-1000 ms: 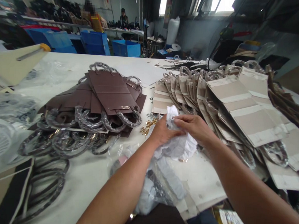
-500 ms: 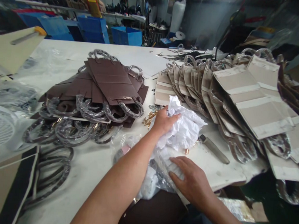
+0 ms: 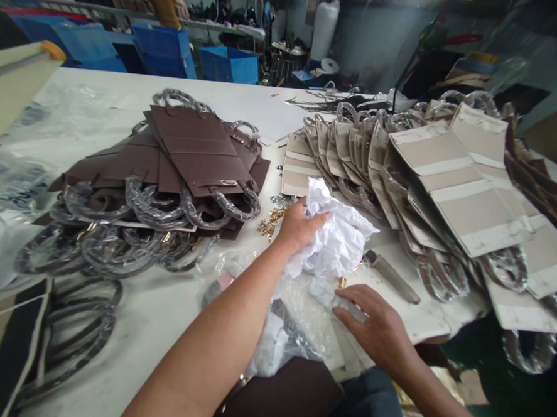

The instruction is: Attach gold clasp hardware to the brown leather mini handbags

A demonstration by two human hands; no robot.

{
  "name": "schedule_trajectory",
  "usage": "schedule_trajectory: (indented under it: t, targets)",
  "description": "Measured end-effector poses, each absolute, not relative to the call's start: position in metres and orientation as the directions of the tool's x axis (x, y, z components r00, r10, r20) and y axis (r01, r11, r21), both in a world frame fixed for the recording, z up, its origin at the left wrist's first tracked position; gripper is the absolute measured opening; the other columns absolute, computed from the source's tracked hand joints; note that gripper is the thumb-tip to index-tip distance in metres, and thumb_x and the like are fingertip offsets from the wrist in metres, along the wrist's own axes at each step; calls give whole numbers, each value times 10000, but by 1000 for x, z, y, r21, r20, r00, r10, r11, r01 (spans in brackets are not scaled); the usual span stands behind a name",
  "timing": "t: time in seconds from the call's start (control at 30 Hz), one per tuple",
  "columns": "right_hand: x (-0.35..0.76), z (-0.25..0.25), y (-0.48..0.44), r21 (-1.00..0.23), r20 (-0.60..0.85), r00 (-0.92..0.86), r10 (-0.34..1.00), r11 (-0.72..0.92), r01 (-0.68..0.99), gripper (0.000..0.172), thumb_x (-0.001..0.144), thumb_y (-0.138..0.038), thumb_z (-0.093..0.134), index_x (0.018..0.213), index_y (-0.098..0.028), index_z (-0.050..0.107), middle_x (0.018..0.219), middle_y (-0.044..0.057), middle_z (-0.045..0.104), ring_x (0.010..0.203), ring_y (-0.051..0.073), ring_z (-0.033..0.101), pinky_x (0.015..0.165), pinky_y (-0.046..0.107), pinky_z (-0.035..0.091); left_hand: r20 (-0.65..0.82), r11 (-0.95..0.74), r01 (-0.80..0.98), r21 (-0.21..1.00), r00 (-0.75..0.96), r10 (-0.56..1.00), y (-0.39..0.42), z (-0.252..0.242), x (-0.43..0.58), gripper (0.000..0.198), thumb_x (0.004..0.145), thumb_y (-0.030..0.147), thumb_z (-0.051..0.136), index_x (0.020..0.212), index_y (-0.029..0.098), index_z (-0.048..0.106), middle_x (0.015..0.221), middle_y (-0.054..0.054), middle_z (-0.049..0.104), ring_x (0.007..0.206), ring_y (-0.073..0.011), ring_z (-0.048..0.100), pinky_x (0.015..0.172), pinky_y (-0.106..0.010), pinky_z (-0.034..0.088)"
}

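My left hand [image 3: 300,227] has its fingers and thumb closed on a bunch of crumpled white paper [image 3: 338,237] above the table. To the lower right, my right hand [image 3: 371,315] pinches a small whitish wrapped packet [image 3: 324,292]; what it contains is hidden. Beneath my left forearm lies a clear plastic bag [image 3: 299,326] with pale, wadded contents. A dark brown bag panel [image 3: 281,397] sits at the table's front edge, close to my body. Small gold metal fittings [image 3: 272,222] are heaped just left of my left hand.
Brown bag pieces with plastic-wrapped handles [image 3: 192,146] are piled at left. Beige-lined pieces [image 3: 469,182] fan out at right. A grey-handled tool [image 3: 393,278] lies right of the paper. More handles [image 3: 87,322] are at lower left. Blue bins [image 3: 228,64] and people are beyond the table.
My right hand has closed on the whitish packet and shifted slightly right, away from the plastic bag. My left hand keeps its hold on the paper. The whole view has shifted slightly.
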State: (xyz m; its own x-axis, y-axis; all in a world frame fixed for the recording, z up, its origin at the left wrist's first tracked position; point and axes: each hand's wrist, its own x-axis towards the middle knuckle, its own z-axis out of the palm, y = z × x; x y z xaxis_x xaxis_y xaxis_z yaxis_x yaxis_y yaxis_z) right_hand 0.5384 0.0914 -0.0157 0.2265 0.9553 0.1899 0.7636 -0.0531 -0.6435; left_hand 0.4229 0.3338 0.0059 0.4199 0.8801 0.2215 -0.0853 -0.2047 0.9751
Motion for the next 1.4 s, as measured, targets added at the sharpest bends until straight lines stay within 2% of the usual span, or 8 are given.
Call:
schedule_trajectory:
  t: [0.17, 0.33, 0.43, 0.63, 0.9, 1.03, 1.23, 1.4]
  targets:
    - [542, -16, 102, -752, -21, 274, 961, -196, 630, 236, 907, -389, 709, 1089, -254, 772, 905, 25, 708, 807, 221, 655, 754, 337, 517, 218, -206, -73, 976, 418, 882, 333, 7, 423, 336, 763, 374, 807, 1026, 180, 730, 954, -59, 775, 839, -217, 699, 773, -299, 517]
    - [544, -14, 107, -764, -1, 246, 969, -160, 625, 244, 960, -430, 621, 941, -250, 784, 938, 33, 735, 888, 237, 673, 825, 338, 486, 217, -212, -58, 975, 421, 881, 333, 7, 422, 350, 753, 373, 816, 1032, 183, 724, 944, -40, 775, 838, -210, 700, 773, -301, 525]
    - [550, -5, 106, -774, -94, 331, 939, -279, 569, 309, 968, -500, 602, 888, -240, 749, 867, 27, 717, 827, 239, 648, 755, 334, 468, 217, -201, -82, 976, 421, 881, 333, 8, 421, 312, 761, 352, 807, 1009, 180, 724, 936, -45, 778, 838, -211, 702, 772, -298, 529]
    - [583, 41, 107, -936, -304, 440, 845, -351, 29, 407, 898, -617, 728, 1006, -226, 691, 766, 10, 663, 606, 188, 586, 521, 267, 413, 156, -138, -74, 988, 395, 905, 330, 18, 421, 335, 735, 358, 819, 1006, 177, 740, 938, -53, 777, 854, -231, 704, 795, -312, 529]
    - [604, 132, 139, -973, -37, 562, 826, 99, -209, 441, 723, -523, 912, 865, -186, 666, 665, -2, 604, 504, 128, 500, 447, 219, 384, 213, -184, -108, 977, 457, 863, 334, 67, 449, 337, 710, 344, 813, 975, 153, 729, 862, -48, 748, 736, -191, 663, 706, -286, 528]
    - [613, 150, 158, -949, 212, 724, 657, 316, -9, 413, 770, -548, 849, 938, -205, 690, 747, 10, 644, 588, 158, 538, 494, 239, 430, 211, -156, -152, 976, 482, 850, 333, 109, 465, 379, 677, 335, 830, 992, 149, 731, 864, -59, 753, 705, -200, 674, 653, -287, 533]
    - [618, 131, 195, -932, 359, 718, 596, 264, 247, 398, 858, -583, 687, 932, -193, 702, 705, 0, 592, 580, 157, 462, 494, 257, 362, 207, -99, -252, 963, 450, 869, 319, 141, 479, 478, 693, 392, 838, 1101, 177, 714, 933, -62, 772, 740, -203, 699, 708, -313, 569]
    - [623, 122, 214, -926, 377, 679, 630, 257, 276, 433, 827, -601, 675, 878, -172, 705, 675, 14, 591, 561, 165, 462, 488, 269, 356, 148, -54, -207, 977, 466, 872, 315, 122, 493, 346, 605, 280, 849, 901, 140, 738, 802, -63, 754, 680, -201, 668, 629, -279, 527]
